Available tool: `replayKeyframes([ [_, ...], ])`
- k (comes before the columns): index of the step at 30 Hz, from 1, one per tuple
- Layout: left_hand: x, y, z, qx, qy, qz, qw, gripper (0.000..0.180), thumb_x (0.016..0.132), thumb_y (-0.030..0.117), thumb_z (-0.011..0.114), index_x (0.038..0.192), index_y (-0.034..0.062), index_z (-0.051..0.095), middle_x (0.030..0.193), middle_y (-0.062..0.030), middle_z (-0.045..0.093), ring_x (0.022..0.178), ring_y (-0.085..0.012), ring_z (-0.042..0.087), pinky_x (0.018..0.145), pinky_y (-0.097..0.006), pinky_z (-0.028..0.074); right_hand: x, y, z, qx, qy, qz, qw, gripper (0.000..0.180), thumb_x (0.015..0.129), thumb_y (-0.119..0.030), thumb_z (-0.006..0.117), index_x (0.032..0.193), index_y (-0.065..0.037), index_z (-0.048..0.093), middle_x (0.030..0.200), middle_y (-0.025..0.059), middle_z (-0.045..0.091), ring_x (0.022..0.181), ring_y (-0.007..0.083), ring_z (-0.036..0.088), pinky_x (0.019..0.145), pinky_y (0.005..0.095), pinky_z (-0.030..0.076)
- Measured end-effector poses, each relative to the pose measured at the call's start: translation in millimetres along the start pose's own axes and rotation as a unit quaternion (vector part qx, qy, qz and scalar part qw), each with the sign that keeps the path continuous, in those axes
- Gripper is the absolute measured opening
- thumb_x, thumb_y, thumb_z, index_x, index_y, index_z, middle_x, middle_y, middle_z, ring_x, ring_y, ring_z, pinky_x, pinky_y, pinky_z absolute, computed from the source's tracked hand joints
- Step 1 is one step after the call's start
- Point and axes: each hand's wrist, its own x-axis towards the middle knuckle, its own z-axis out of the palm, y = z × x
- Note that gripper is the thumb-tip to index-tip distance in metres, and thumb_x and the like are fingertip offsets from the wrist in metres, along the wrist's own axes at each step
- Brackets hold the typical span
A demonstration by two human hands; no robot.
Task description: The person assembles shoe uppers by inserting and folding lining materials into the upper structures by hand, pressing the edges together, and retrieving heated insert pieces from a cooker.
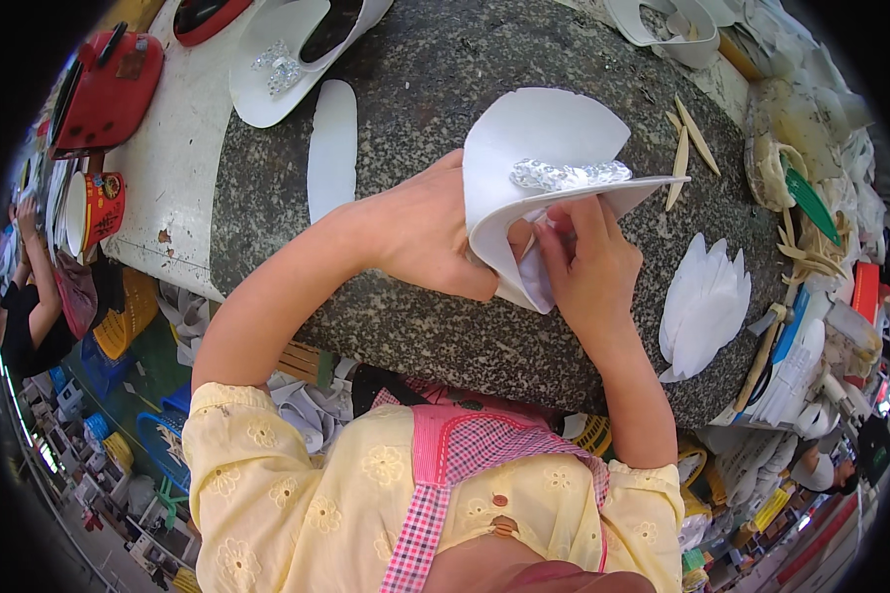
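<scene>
A white shoe upper (pixel 534 124) with a band of silver glitter trim (pixel 569 175) is held up over the dark speckled stone slab (pixel 405 326). My left hand (pixel 430 242) grips its left side, with the fingers partly hidden behind the curved piece. At its lower opening my right hand (pixel 595 267) pinches the white lining (pixel 534 277) with bent fingers. The folded material hides some of the fingertips. Farther left on the slab lies a long white strip with a rounded end (pixel 333 143). Right of my right hand is a fanned stack of thin white pieces (pixel 704 306).
Pale wooden sticks (pixel 679 168) lie at the far right. Another white upper with a silver bow (pixel 257 94) lies far left, near a red paper tub (pixel 104 208) and red case (pixel 114 94). Tools and bags crowd the right edge. A person (pixel 40 296) stands at left.
</scene>
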Motion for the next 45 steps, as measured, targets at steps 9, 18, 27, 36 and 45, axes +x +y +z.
replayKeyframes([
  [9,1,-3,-1,-0.024,0.004,0.003,1.000,0.029,0.052,0.021,0.064,0.078,0.0083,0.060,0.094,-0.0112,0.056,0.097,-0.0308,0.049,0.092,-0.041,0.032,-10,16,-4,0.081,0.004,-0.102,0.991,0.030,0.064,0.001,0.065,0.093,-0.005,0.061,0.089,0.0076,0.056,0.065,0.0219,0.058,0.054,0.0292,0.048],
  [18,-7,-17,4,-0.068,0.039,0.092,0.993,0.029,0.056,0.007,0.066,0.084,0.0068,0.062,0.083,-0.0089,0.062,0.077,-0.0234,0.060,0.071,-0.032,0.048,-3,19,-8,-0.031,-0.026,-0.222,0.974,0.027,0.067,-0.005,0.064,0.094,-0.003,0.061,0.096,0.0048,0.058,0.075,0.0207,0.059,0.060,0.0284,0.051],
  [27,-1,-3,-6,-0.017,0.085,0.077,0.993,0.028,0.067,0.003,0.065,0.095,0.0038,0.061,0.086,-0.0101,0.062,0.080,-0.0228,0.059,0.071,-0.032,0.046,-18,8,-23,0.149,-0.046,-0.132,0.979,0.046,0.064,-0.034,0.074,0.098,-0.006,0.060,0.099,0.0071,0.059,0.094,0.0234,0.053,0.076,0.0369,0.038],
  [36,23,74,20,-0.204,0.338,0.086,0.915,0.013,0.080,0.012,0.063,0.077,0.0026,0.055,0.071,-0.0008,0.058,0.060,-0.0064,0.051,0.056,-0.020,0.042,-43,-18,-36,0.741,0.034,0.105,0.662,0.063,0.079,-0.023,0.060,0.130,0.001,0.030,0.129,0.0158,0.040,0.119,0.0284,0.040,0.100,0.0450,0.032],
  [45,1,82,56,0.223,0.472,0.272,0.808,0.045,0.061,0.033,0.075,0.093,0.0037,0.061,0.081,-0.0063,0.059,0.071,-0.0216,0.056,0.064,-0.030,0.045,-48,-26,-40,0.807,0.112,0.142,0.563,0.050,0.086,-0.026,0.053,0.127,-0.001,0.037,0.126,0.0129,0.045,0.118,0.0276,0.041,0.099,0.0446,0.033],
])
